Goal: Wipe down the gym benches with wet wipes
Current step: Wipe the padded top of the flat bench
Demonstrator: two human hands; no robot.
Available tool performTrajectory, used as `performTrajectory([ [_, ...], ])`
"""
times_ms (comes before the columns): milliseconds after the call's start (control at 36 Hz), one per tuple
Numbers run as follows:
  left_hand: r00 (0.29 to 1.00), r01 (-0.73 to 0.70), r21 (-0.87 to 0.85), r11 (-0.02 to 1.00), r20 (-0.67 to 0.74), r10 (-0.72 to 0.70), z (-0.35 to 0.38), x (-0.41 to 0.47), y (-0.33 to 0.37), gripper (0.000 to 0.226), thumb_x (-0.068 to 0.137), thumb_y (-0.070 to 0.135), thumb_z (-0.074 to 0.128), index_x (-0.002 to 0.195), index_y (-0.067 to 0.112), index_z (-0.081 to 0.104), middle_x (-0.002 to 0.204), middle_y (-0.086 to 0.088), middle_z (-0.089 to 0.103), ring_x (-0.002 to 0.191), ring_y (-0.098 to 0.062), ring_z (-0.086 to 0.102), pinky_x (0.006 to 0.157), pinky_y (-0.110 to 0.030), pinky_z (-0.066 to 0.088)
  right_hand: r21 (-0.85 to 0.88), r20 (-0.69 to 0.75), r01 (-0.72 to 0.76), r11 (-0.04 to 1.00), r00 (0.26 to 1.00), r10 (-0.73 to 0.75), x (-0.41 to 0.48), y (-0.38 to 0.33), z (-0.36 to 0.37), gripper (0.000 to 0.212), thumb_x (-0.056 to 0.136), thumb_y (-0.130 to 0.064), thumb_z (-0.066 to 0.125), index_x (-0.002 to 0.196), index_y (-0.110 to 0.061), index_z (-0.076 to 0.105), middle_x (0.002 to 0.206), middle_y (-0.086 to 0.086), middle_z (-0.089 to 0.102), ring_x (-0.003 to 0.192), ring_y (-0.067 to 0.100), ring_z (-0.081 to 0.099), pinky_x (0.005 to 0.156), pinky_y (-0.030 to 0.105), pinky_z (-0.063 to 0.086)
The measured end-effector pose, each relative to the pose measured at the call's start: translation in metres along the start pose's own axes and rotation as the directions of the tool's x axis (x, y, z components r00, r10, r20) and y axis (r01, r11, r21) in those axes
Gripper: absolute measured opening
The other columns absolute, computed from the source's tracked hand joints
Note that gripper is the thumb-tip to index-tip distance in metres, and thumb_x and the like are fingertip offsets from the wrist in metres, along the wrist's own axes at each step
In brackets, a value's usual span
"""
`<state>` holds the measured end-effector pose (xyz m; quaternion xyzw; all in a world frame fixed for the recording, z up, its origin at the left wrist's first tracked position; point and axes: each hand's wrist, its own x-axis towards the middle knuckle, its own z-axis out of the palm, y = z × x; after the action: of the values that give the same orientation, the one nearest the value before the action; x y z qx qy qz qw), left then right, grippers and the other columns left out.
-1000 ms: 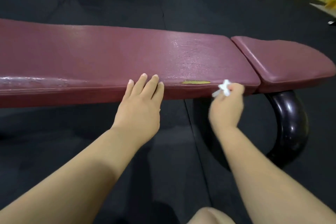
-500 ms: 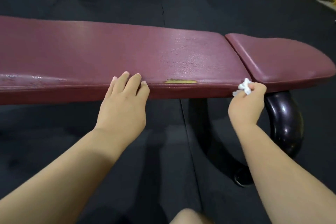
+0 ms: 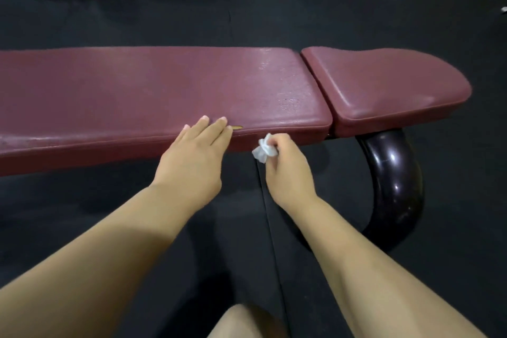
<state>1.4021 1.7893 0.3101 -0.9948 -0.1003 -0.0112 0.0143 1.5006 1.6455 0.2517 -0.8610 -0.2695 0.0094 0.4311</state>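
The maroon bench (image 3: 153, 90) runs across the head view, a long pad with a shorter seat pad (image 3: 384, 85) butted against its right end over a curved black leg (image 3: 395, 181). The person's right hand (image 3: 288, 170) holds a crumpled white wet wipe (image 3: 263, 149), fingers (image 3: 277, 143) curled round the wad, which sits against the near side face of the long pad, just below its top edge and just right of a small yellowish tear (image 3: 237, 127) in the upholstery. The left hand (image 3: 192, 162) rests flat on the front edge of the same pad, fingers straight and close together, their tips lying on the top surface. Judging from how things lie, the work is partway along: the top of the long pad near its right end shows a faint wet sheen, and a streaky glint runs along the near edge toward the left, which suggests the wipe has passed there, though the pictures cannot confirm how much is truly clean. The seat pad looks dry, so it and the rest of the side face probably remain. Any other benches lie out of view.
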Motion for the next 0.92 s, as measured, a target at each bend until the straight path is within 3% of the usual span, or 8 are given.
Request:
performTrajectory([
  [111, 0.997, 0.070, -0.070, 0.995, 0.041, -0.068, -0.017, 0.005, 0.005, 0.062, 0.093, 0.011, 0.045, 0.148, 0.023, 0.020, 0.156, 0.012, 0.012, 0.144, -0.014, 0.013, 0.114, -0.032, 0.021, -0.073, -0.059, -0.020, 0.997, 0.998, 0.016, 0.003, -0.001, -0.021, 0.015, 0.093, -0.010, 0.043, 0.086, -0.020, 0.051, 0.098, -0.009, 0.062, 0.091, 0.010, 0.059, 0.073, 0.029, 0.047],
  [194, 0.991, 0.120, -0.028, 0.992, 0.069, -0.118, -0.031, 0.013, 0.012, 0.047, 0.093, 0.012, 0.046, 0.138, 0.023, 0.041, 0.146, 0.008, 0.035, 0.128, -0.021, 0.043, 0.088, -0.037, 0.047, -0.033, -0.175, -0.168, 0.985, 0.972, 0.160, 0.006, 0.009, -0.047, 0.014, 0.092, -0.010, 0.042, 0.090, -0.018, 0.053, 0.096, -0.009, 0.061, 0.083, 0.010, 0.054, 0.070, 0.027, 0.039],
  [278, 0.992, 0.095, 0.094, 0.991, 0.071, -0.101, -0.046, 0.028, 0.021, 0.019, 0.093, 0.019, 0.047, 0.107, 0.017, 0.059, 0.100, 0.001, 0.052, 0.085, -0.024, 0.053, 0.060, -0.031, 0.040, 0.054, -0.274, -0.303, 0.952, 0.912, 0.306, 0.011, 0.021, -0.071, 0.020, 0.092, -0.010, 0.042, 0.106, -0.017, 0.055, 0.102, -0.005, 0.061, 0.087, 0.012, 0.053, 0.072, 0.028, 0.040],
  [333, 0.996, 0.052, 0.115, 0.992, 0.062, -0.060, -0.053, 0.040, 0.028, 0.019, 0.096, 0.026, 0.044, 0.099, 0.017, 0.061, 0.091, 0.001, 0.049, 0.080, -0.023, 0.050, 0.057, -0.029, 0.036, 0.107, -0.325, -0.349, 0.931, 0.873, 0.365, 0.012, 0.029, -0.083, 0.023, 0.091, -0.010, 0.043, 0.110, -0.016, 0.054, 0.104, -0.004, 0.060, 0.089, 0.014, 0.055, 0.073, 0.029, 0.042],
  [528, 0.982, -0.183, -0.107, 0.977, 0.021, 0.186, -0.048, 0.097, 0.070, 0.027, 0.096, 0.037, 0.042, 0.114, 0.022, 0.056, 0.114, 0.003, 0.050, 0.105, -0.023, 0.052, 0.080, -0.040, 0.051, 0.188, -0.399, -0.385, 0.904, 0.811, 0.428, 0.017, 0.065, -0.115, 0.022, 0.097, -0.015, 0.046, 0.118, -0.015, 0.053, 0.117, -0.005, 0.060, 0.103, 0.009, 0.056, 0.083, 0.019, 0.039],
  [694, 0.921, -0.379, -0.246, 0.892, -0.007, 0.390, -0.035, 0.159, 0.112, 0.043, 0.098, 0.031, 0.043, 0.140, 0.024, 0.040, 0.146, 0.006, 0.034, 0.136, -0.017, 0.029, 0.109, -0.034, 0.031, 0.183, -0.577, -0.423, 0.888, 0.685, 0.445, 0.044, 0.107, -0.144, 0.010, 0.100, -0.023, 0.042, 0.101, -0.029, 0.050, 0.122, -0.008, 0.060, 0.106, 0.011, 0.057, 0.088, 0.027, 0.045],
  [806, 0.884, -0.462, -0.223, 0.858, -0.039, 0.466, -0.028, 0.183, 0.127, 0.041, 0.098, 0.033, 0.041, 0.136, 0.017, 0.044, 0.141, 0.001, 0.040, 0.133, -0.019, 0.032, 0.103, -0.019, 0.016, 0.129, -0.608, -0.391, 0.911, 0.695, 0.384, 0.060, 0.112, -0.130, 0.018, 0.097, -0.017, 0.039, 0.083, -0.027, 0.045, 0.089, -0.006, 0.058, 0.077, 0.005, 0.053, 0.069, 0.025, 0.040],
  [917, 0.890, -0.445, -0.333, 0.832, -0.060, 0.452, -0.018, 0.192, 0.119, 0.051, 0.095, 0.040, 0.046, 0.143, 0.029, 0.036, 0.152, 0.013, 0.028, 0.141, -0.007, 0.020, 0.115, -0.025, 0.018, 0.093, -0.572, -0.219, 0.971, 0.787, 0.232, 0.047, 0.102, -0.088, 0.012, 0.095, -0.012, 0.041, 0.091, -0.021, 0.047, 0.092, -0.003, 0.056, 0.080, 0.011, 0.052, 0.074, 0.025, 0.042],
])
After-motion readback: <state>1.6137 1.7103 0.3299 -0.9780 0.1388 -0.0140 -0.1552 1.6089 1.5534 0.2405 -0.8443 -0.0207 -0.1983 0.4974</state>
